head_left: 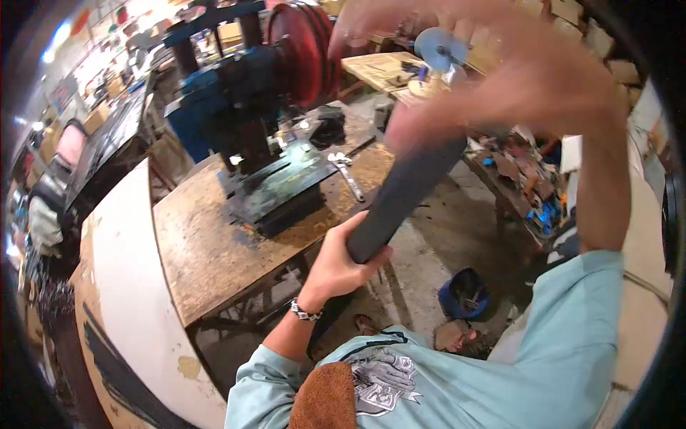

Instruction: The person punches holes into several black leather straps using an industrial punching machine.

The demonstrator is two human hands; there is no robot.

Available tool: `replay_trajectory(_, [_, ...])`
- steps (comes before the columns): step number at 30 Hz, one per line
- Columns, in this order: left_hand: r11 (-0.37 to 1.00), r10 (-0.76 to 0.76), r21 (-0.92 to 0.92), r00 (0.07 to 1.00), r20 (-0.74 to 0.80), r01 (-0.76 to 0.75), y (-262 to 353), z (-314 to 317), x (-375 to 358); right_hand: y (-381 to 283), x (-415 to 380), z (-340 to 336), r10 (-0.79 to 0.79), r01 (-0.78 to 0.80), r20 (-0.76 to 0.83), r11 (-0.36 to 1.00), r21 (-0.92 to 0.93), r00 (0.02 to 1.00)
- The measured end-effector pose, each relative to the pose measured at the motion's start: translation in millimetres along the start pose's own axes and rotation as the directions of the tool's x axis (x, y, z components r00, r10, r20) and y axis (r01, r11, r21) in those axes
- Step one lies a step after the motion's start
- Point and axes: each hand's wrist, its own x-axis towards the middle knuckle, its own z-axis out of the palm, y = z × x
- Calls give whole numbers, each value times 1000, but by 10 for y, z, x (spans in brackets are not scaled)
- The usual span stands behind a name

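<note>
My left hand (341, 259) is closed around the lower end of a long dark grey bar (411, 187) that slants up to the right. My right hand (500, 68) is raised close to the camera and blurred, and it grips the bar's upper end. The bar hangs in the air in front of a worn wooden workbench (207, 250). On the bench stands a blue and black press (250, 121) with a big red flywheel (304, 50).
A spanner (346, 173) lies on the bench beside the press base. A curved white panel (121, 300) runs along the left. A blue bucket (464, 293) sits on the concrete floor. A cluttered bench (522, 171) with scraps stands at right.
</note>
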Motion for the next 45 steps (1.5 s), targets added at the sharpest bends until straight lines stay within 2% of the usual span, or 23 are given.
replay_trajectory(1, [1000,-5,26,999,-40,6,-3,-136,-87,83,-303,115,276,-229,-194,945,233,942])
replay_trajectory(2, [997,-72,1,996,-62,72,-95,-273,-159,166,-606,231,551,-248,-387,757,604,739])
replay_trajectory(3, [994,-109,-11,986,-122,109,-91,-394,-241,246,-911,349,723,-43,-508,593,804,469])
replay_trajectory(6, [999,-23,-41,977,-213,14,90,-644,-341,-352,-470,1635,737,46,-593,614,788,325])
replay_trajectory(7, [999,-11,-48,972,-234,-1,148,-699,-361,-609,-133,1960,746,171,-437,410,896,502])
replay_trajectory(8, [998,-12,-58,968,-249,-2,191,-723,-408,-863,205,2282,714,206,-257,159,966,651])
replay_trajectory(11, [996,-39,-82,974,-224,21,239,-751,-444,-1268,963,2468,483,437,-285,-238,867,828])
replay_trajectory(13, [983,-92,-177,960,-266,46,237,-760,-509,-1316,1206,2312,411,353,-209,-313,882,887])
replay_trajectory(15, [975,-99,-221,947,-307,30,218,-915,-560,-1371,1255,1952,447,355,-256,-153,922,857])
replay_trajectory(18, [962,-70,-272,936,-344,-28,374,-963,-618,-1454,1345,1703,424,319,-250,-100,942,870])
replay_trajectory(20, [959,-23,-270,931,-365,-82,478,-948,-636,-1475,1373,1566,421,360,-322,-11,933,848])
replay_trajectory(23, [979,-64,-202,934,-352,-9,530,-968,-638,-1482,1408,1403,402,410,-429,137,902,809])
replay_trajectory(27, [976,51,-163,879,-475,-145,606,-875,-545,-1451,1419,1222,419,445,-514,256,858,749])
replay_trajectory(30, [967,79,-176,874,-479,-184,643,-804,-517,-1387,1395,1074,303,398,-552,443,803,777])
replay_trajectory(33, [988,115,-42,890,-441,-149,684,-739,-502,-1293,1424,983,179,403,-572,546,735,801])
replay_trajectory(34, [970,187,-53,873,-450,-235,648,-748,-467,-1268,1452,981,170,459,-644,570,682,746])
replay_trajectory(35, [945,259,-63,849,-460,-322,589,-782,-401,-1244,1470,975,183,447,-649,588,674,738])
replay_trajectory(37, [921,269,-121,831,-487,-370,642,-770,-303,-1168,1492,962,207,420,-662,629,654,720])
replay_trajectory(38, [928,209,-171,840,-501,-332,721,-764,-273,-1105,1508,969,217,382,-635,642,665,741])
replay_trajectory(39, [930,150,-218,847,-510,-295,852,-738,-240,-1043,1520,981,211,419,-645,607,675,735])
replay_trajectory(41, [947,141,-185,855,-499,-264,1013,-678,-193,-944,1523,1023,200,493,-666,530,690,719])
replay_trajectory(42, [956,134,-155,840,-525,-249,1036,-672,-184,-893,1476,1048,186,473,-604,463,750,775])
replay_trajectory(45, [974,113,-104,825,-554,-203,1146,-665,-206,-960,1417,1418,351,669,-641,51,741,683])
